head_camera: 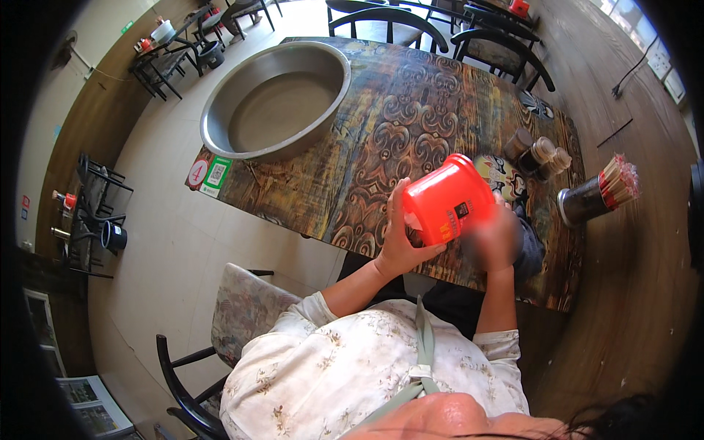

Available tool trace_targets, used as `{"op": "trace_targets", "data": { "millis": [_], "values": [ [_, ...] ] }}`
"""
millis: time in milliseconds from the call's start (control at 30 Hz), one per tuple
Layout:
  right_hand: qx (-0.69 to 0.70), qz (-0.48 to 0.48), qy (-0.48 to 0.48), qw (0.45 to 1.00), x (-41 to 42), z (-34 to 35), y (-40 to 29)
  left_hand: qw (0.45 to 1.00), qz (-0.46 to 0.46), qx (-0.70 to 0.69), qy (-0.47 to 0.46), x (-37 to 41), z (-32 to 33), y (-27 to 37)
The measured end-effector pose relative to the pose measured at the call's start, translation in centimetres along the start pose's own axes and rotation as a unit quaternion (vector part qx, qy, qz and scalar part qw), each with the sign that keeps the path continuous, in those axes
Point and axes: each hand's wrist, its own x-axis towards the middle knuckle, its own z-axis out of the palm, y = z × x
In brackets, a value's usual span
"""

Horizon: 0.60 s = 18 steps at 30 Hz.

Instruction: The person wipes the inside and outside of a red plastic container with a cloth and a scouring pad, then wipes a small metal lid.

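Observation:
My left hand grips the lower left end of a red plastic container, tilted above the patterned table. Something white shows at that end, near my fingers. At the container's right side is my right hand; a blur covers much of it, so its exact grip is hard to make out. A dark blue cloth lies on the table beside my right wrist. Farther off, a large round metal basin stands at the table's far left corner, and its inside looks greyish-brown.
Small condiment jars and a dark holder full of wrapped chopsticks stand on the right, by the wooden wall. Chairs line the far side. A patterned chair is at my left. A printed code card lies at the left corner.

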Motion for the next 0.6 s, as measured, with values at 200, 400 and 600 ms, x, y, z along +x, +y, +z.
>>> {"op": "trace_targets", "data": {
  "millis": [200, 400, 600],
  "values": [
    [0.151, 0.095, -0.051, 0.983, 1.0, -2.0, 0.2, 0.998, 0.04, 0.055, 0.0, 0.6, 0.1, 0.5],
    [0.33, 0.129, 0.092, 0.931, 0.2, -5.7, -2.1, 0.997, 0.032, 0.07, -0.015, 0.6, -0.2, 1.1],
    [0.299, 0.02, 0.153, 0.942, -0.6, -9.1, -5.6, 0.99, 0.074, 0.115, -0.037, 0.8, 0.2, 1.3]
  ]
}}
